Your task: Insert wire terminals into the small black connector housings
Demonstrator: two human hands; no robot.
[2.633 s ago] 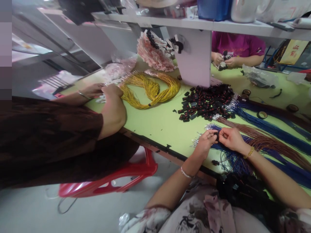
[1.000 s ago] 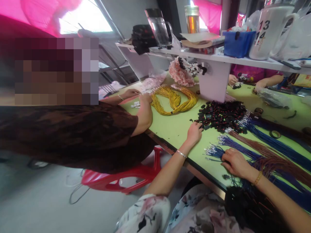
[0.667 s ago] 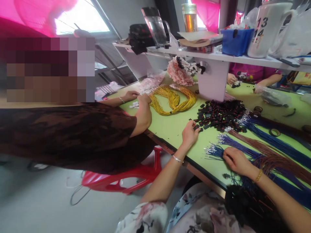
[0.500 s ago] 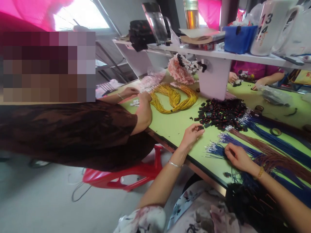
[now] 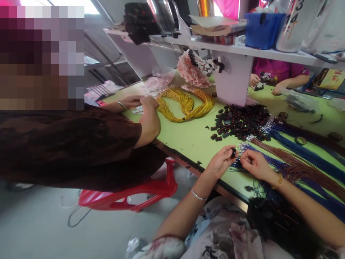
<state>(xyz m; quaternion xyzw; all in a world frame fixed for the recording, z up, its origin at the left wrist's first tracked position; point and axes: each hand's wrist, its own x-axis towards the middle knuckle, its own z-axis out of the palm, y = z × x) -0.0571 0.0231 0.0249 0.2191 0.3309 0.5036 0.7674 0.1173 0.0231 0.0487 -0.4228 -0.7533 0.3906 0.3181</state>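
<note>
My left hand [image 5: 223,160] pinches a small black connector [image 5: 233,153] between thumb and fingers, over the table's near edge. Close to its right, my right hand [image 5: 253,162] is closed with thumb and fingertips together; whatever it holds is too small to make out. Under and beside it lie blue wires [image 5: 265,157] with silvery tips. Beyond both hands a heap of black connectors [image 5: 239,120] is spread on the green tabletop [image 5: 180,138]. Brown wires [image 5: 280,154] run off to the right.
A co-worker's hands [image 5: 147,102] are at the left beside a yellow wire bundle [image 5: 185,104]. A red stool [image 5: 129,198] stands below. Behind are a shelf [image 5: 205,45] with a blue bin [image 5: 264,30], and another person [image 5: 280,73]. Tape rolls [image 5: 300,140] lie right.
My left hand has moved from the heap's edge toward my right hand, bringing the black connector. My right hand has risen slightly toward it. The camera view has shifted.
</note>
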